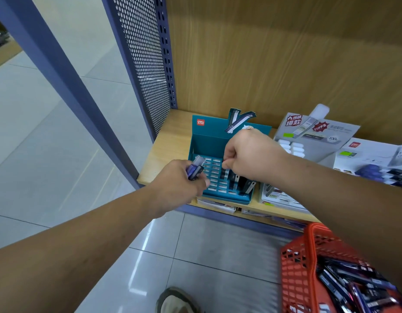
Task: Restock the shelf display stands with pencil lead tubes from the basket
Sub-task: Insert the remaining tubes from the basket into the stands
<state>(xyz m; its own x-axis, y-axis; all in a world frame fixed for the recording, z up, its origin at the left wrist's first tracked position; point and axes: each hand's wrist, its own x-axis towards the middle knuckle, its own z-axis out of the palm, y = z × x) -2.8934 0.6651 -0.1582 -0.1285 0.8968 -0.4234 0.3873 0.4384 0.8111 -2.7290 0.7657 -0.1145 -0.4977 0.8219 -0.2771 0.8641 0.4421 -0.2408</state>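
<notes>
A teal display stand [206, 143] with a grid of slots sits at the left end of the wooden shelf [168, 141]. My left hand [179, 181] grips a bundle of dark blue pencil lead tubes [195, 169] at the stand's left front corner. My right hand [249, 154] hovers over the stand's right side, fingers curled and pinching a tube [224, 171] above the slots. Several dark tubes [243, 182] stand in the right-hand slots. An orange basket [294, 267] at bottom right holds several more tubes [344, 283].
Grey and white display stands [317, 136] with other lead products stand to the right on the shelf. A blue perforated side panel [145, 64] closes the shelf's left end. Tiled floor and my shoe [175, 301] lie below.
</notes>
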